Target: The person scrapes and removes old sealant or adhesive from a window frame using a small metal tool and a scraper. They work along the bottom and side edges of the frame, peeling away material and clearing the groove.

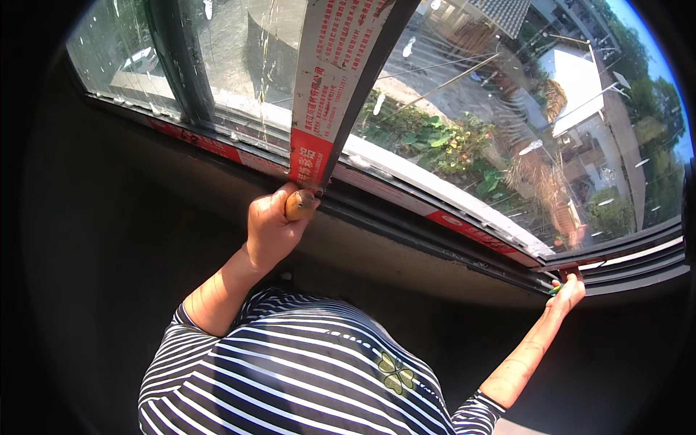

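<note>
My left hand [272,228] is closed around a rounded wooden handle [300,205], its end facing me. The rest of that tool is hidden behind my fingers. It is at the foot of the upright window frame member [321,103], which is covered with printed protective film. Far to the right, my right hand [568,293] grips a small green and yellow object [556,290] too little seen to name. Its fingers are at the lower corner of the sliding window sash [535,263], by the dark metal track [424,239].
Red and white film [473,231] lines the sash's bottom rail. Splashes mark the window glass [435,103]. Below the track runs a bare wall [370,244], close in front of my striped shirt [304,375]. On the right, the track grooves [636,277] continue past the sash.
</note>
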`<state>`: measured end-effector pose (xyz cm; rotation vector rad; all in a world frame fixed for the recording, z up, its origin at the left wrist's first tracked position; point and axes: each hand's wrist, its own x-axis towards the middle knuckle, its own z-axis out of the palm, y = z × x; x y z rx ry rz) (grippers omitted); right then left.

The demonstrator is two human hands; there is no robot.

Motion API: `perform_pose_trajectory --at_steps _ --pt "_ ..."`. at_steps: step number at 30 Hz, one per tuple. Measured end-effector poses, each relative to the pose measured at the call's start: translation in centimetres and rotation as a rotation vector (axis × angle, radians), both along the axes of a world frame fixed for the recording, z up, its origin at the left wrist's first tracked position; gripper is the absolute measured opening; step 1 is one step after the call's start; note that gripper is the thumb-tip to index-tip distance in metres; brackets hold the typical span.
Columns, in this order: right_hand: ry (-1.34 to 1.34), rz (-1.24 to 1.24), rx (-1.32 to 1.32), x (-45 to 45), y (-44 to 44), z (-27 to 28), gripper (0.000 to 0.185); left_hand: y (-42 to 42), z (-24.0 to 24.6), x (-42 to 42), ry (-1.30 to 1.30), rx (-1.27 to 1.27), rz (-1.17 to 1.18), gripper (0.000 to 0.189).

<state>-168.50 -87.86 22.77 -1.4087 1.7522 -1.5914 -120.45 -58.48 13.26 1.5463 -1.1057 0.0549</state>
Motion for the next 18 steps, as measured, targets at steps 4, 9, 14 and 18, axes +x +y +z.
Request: perform_pose_trajectory --at_steps 4,9,14,18 --pt "-0.013 0.119 0.003 2.9 2.2 1.6 0.035 -0.4 0.7 -1.6 0.045 -0.007 -0.022 0.013" --pt "-0.049 0.248 0.022 5.0 5.1 3.6 0.038 -1.1 1.6 -4.1 0.059 0.010 -0.036 0.015" --pt "-0.044 0.306 0.005 9.4 8.1 4.6 0.030 -0.4 2.5 -3.3 0.080 -0.004 -0.037 0.018" --pt "0.024 0.405 -0.026 11.2 9.7 5.4 0.027 -0.6 2.7 -4.2 0.116 -0.001 -0.079 0.019"
